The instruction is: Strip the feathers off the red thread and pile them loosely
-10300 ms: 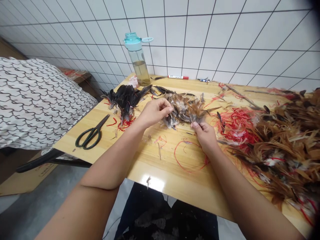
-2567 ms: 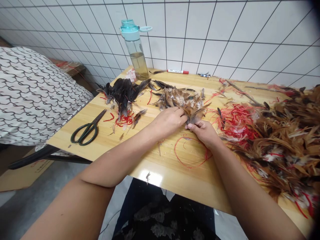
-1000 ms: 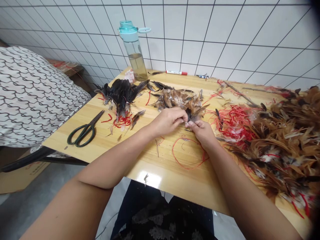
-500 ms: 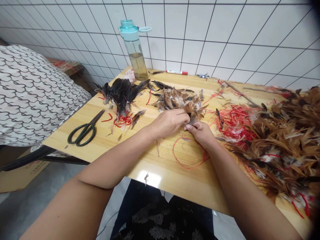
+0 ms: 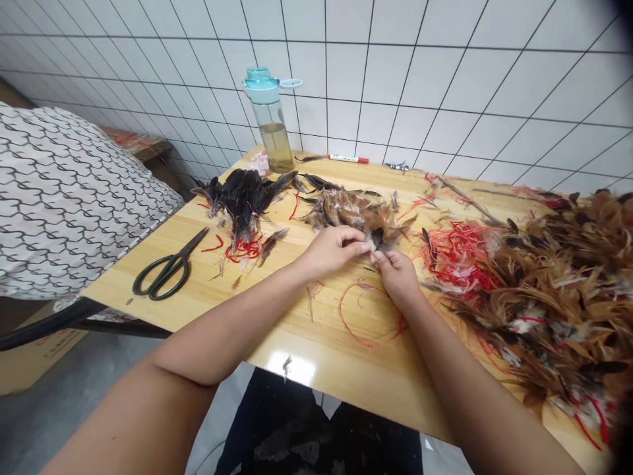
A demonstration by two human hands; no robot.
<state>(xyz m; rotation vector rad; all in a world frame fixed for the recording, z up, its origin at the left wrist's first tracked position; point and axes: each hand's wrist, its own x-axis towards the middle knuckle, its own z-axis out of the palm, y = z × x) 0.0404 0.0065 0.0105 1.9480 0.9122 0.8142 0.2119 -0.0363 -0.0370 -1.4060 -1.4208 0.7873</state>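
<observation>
My left hand and my right hand meet over the middle of the table, thumbs and fingers pinched. Between them is a small bunch of brown and dark feathers, its pale fluffy base at my fingertips. Both hands grip that base. Right behind lies a loose pile of brown feathers, partly hidden by my left hand. A loop of thin red string lies on the wood just below my hands.
Black-handled scissors and a pile of black feathers lie to the left. A water bottle stands at the back near a red-capped marker. Red string and a large feather heap cover the right side of the table.
The bunch of feathers now stands more plainly in view, its pale base showing between my fingertips. My left hand has shifted slightly off its top. The whole view has tilted up a little.
</observation>
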